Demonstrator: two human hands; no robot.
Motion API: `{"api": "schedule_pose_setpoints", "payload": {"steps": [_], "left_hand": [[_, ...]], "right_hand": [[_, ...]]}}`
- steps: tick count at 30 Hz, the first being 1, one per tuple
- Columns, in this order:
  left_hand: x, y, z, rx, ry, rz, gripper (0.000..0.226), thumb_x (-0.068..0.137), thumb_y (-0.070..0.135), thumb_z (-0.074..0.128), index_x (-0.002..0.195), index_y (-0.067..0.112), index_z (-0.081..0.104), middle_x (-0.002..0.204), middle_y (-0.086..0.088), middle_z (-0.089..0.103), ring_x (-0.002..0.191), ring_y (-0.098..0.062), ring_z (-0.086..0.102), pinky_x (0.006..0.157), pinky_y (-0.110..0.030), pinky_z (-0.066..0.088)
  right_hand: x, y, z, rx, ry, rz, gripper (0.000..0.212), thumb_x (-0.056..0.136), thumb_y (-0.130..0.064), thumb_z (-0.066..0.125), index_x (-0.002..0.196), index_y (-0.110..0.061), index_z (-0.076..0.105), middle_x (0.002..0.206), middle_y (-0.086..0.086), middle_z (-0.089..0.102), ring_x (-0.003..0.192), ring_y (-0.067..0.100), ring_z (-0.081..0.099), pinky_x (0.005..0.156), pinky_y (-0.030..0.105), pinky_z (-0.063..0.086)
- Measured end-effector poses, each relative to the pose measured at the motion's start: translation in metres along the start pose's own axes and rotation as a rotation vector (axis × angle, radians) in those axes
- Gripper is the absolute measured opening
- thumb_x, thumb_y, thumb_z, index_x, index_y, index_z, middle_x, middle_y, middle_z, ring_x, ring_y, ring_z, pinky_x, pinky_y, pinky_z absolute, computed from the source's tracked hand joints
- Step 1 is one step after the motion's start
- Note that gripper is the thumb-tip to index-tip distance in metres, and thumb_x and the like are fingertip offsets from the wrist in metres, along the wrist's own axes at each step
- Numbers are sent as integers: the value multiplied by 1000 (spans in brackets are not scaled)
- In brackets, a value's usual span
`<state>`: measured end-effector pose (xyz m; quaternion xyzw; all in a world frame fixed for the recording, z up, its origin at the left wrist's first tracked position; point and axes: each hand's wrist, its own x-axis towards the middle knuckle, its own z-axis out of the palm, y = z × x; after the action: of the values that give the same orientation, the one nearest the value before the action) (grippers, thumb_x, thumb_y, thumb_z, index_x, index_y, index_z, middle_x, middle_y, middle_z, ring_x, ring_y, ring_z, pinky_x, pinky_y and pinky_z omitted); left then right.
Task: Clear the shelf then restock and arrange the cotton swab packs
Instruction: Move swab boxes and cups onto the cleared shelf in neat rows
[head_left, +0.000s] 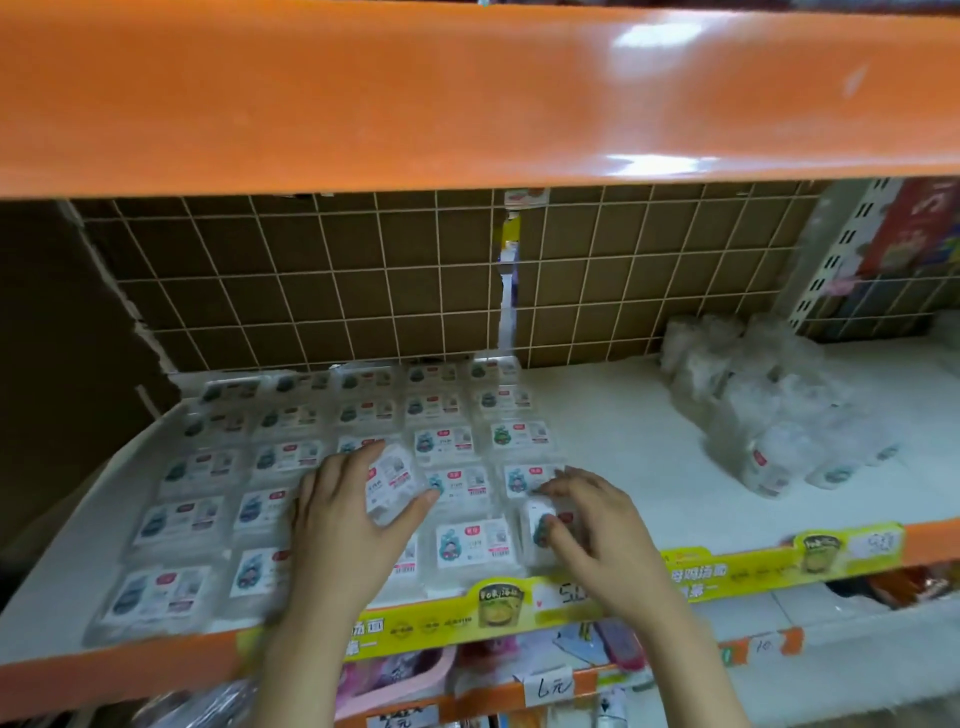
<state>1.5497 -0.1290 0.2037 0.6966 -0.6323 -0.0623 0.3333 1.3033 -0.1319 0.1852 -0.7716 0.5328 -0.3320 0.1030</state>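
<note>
My left fingers (363, 457) curl over the far edge of a raised pack (392, 486), thumb hooked under its near corner — the left hand (337, 525) has it clamped and lifted off the rows, tilted, long axis running from lower left up toward the back right. My right fingers (550, 488) are bent and spread, tips on a second pack (540, 525) standing on edge at the right end of the front row; the right hand (597, 525) covers much of it, so I can't say whether it grips or only steadies the thing.

Outward from there, the cotton swab packs (457, 486) lie flat in neat columns across the left half of the white shelf (613, 431), labels up, long sides parallel to the front lip (the back rows are too blurred to read). Well apart on the right sits a loose heap of clear-wrapped bundles (769, 410). A yellow price strip (727, 571) runs along the shelf edge — behind, a wire grid (311, 280) over cardboard.
</note>
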Motion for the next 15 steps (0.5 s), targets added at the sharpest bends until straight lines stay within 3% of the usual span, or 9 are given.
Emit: {"api": "schedule_pose_setpoints", "payload": {"steps": [2, 4, 7, 11, 15], "left_hand": [[2, 0, 3, -3, -4, 14, 82, 65, 75, 42, 125, 21, 57, 118, -4, 57, 110, -28, 48, 91, -42, 40], [3, -1, 5, -10, -8, 23, 81, 65, 75, 43, 124, 21, 57, 118, -3, 57, 110, -27, 48, 91, -41, 40], [3, -4, 6, -25, -6, 25, 81, 65, 75, 43, 125, 21, 57, 118, -3, 57, 110, -26, 47, 92, -41, 40], [5, -7, 3, -47, 17, 23, 81, 65, 74, 44, 123, 20, 59, 116, -3, 58, 108, -26, 47, 92, -40, 39], [7, -9, 2, -61, 24, 17, 81, 64, 74, 44, 122, 20, 59, 115, -4, 58, 109, -28, 47, 93, -41, 38]], "right_hand": [[-2, 1, 4, -13, 10, -27, 37, 88, -35, 42, 111, -18, 65, 115, -5, 64, 121, 9, 42, 104, 15, 26], [-2, 0, 8, -48, 14, -41, 40, 93, -35, 39, 117, -17, 64, 125, -3, 60, 130, 8, 34, 111, 20, 19], [3, -2, 11, -95, -40, 29, 51, 95, -45, 28, 125, -21, 60, 136, -7, 52, 138, 9, 21, 113, 35, 15], [13, -11, 5, -218, -167, 108, 75, 85, -55, 3, 136, -24, 49, 145, -9, 42, 144, 13, 14, 113, 30, 0], [16, -17, 4, -326, -240, 164, 86, 76, -54, -10, 145, -26, 33, 152, -11, 28, 145, 10, 3, 115, 32, -3]]}}
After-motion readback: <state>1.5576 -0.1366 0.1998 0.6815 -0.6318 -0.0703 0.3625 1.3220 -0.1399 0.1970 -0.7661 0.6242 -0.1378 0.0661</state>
